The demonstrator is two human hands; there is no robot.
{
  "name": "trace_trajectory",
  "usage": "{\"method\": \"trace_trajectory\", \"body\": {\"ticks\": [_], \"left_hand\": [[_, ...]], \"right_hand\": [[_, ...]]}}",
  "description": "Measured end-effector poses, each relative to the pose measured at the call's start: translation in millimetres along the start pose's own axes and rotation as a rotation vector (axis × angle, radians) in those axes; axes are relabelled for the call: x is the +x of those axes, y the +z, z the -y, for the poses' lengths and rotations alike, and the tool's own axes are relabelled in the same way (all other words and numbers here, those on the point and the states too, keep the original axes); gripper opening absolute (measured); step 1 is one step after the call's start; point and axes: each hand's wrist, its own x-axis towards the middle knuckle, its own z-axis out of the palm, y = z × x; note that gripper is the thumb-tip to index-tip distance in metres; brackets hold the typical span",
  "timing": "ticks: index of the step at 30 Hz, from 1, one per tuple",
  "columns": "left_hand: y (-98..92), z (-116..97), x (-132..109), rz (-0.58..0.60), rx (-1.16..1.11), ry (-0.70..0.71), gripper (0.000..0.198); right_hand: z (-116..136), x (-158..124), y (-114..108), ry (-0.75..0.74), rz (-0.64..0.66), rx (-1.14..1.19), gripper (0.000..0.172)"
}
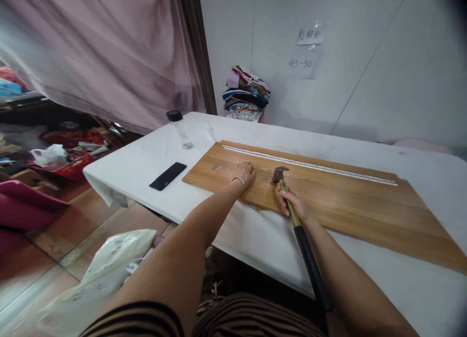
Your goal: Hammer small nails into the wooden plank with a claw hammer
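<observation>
My right hand point(293, 204) is wrapped around the handle of a claw hammer point(295, 215), close below its rusty head. The hammer head is over a wooden board point(350, 201), and the black end of its handle points back toward me. My left hand point(246, 174), with a bracelet at the wrist, lies on the board to the left of the hammer, fingers resting on the wood. A small heap of nails point(218, 167) lies on the board left of that hand. Tiny dark spots, perhaps nails in the wood, show near the hammer head.
A white-covered table point(124, 167) carries the board. A black phone point(168, 176) and a clear bottle with a black lid point(179, 129) stand left of it. A pale measuring strip point(310, 165) runs along the board's far edge. Folded cloths point(246, 94) are stacked by the wall.
</observation>
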Motion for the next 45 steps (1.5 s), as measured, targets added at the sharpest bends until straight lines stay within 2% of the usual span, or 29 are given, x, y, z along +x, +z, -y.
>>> {"method": "trace_trajectory", "body": {"ticks": [10,28,37,45], "left_hand": [[-5.2,-1.8,-1.5,0.002,0.004,0.013,0.021],[-3.8,1.7,-2.3,0.0,0.009,0.021,0.02],[0.1,3.2,-1.3,-0.004,-0.001,0.019,0.021],[-6.0,-3.3,-3.2,0.012,-0.004,-0.008,0.024]], "right_hand": [[-0.9,-0.9,1.7,-0.005,-0.003,0.035,0.044],[-6.3,1.8,3.0,-0.044,-0.036,0.026,0.047],[-6.5,2.3,0.1,-0.024,-0.007,0.013,0.046],[-3.5,0.6,-1.4,-0.015,0.013,-0.006,0.044]]}}
